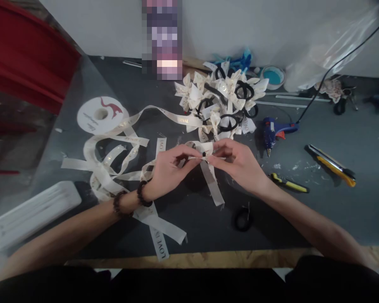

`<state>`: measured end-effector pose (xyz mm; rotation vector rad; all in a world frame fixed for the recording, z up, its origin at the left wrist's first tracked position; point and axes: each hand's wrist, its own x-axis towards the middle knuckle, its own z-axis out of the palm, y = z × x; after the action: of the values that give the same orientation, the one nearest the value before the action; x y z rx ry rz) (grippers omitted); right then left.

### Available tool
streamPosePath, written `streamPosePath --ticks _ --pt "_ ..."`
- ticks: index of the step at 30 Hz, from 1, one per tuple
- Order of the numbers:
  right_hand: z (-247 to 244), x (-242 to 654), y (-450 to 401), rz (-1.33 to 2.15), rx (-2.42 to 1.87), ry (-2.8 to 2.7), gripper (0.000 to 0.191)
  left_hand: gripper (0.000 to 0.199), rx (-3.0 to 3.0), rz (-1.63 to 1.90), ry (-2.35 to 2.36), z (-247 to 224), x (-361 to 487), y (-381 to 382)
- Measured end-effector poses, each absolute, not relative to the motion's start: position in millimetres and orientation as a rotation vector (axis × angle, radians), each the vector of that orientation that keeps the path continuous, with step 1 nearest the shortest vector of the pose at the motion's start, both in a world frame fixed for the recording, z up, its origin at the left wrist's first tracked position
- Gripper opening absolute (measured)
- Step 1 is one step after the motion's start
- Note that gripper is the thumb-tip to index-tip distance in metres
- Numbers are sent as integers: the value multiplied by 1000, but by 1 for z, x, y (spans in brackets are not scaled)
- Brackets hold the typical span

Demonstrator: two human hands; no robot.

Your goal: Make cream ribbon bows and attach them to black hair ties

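Observation:
Near the table's middle, my left hand (172,168) and my right hand (240,162) meet fingertip to fingertip, both pinching a white ribbon piece (213,185). A small dark spot shows between the fingertips, and one ribbon end hangs down toward me. Just behind the hands lies a pile of white ribbon bows with black hair ties (229,122). Loose printed ribbon (97,168) is tangled left of my left hand, and more strips lie under that wrist. A single black hair tie (242,219) rests in front of my right forearm.
A white ribbon spool (101,114) stands at the back left, a white plastic case (34,214) at the left edge. To the right are a blue glue gun (276,131) with its cord, an orange cutter (331,165), a yellow cutter (289,183) and a tape roll (273,76).

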<state>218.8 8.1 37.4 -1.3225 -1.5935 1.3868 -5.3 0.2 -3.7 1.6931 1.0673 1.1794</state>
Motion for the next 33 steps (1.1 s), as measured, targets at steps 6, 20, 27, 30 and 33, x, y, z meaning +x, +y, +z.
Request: streamPosePath --ticks 6,20,27,30,33 --pt "43 221 9 1458 -1298 -1506 38 12 1549 1155 980 -4 -7 0" --pt "42 219 9 1553 -1315 -1406 38 8 1380 1196 992 -9 -10 0" --pt "37 219 10 1504 -1335 -1350 42 10 1060 1365 915 -11 -6 5" --pt "37 217 9 1486 -1341 -1354 42 17 1142 1311 900 -7 -6 5" --pt "38 217 8 1476 -1341 -1409 41 35 1348 1205 921 -4 -7 4"
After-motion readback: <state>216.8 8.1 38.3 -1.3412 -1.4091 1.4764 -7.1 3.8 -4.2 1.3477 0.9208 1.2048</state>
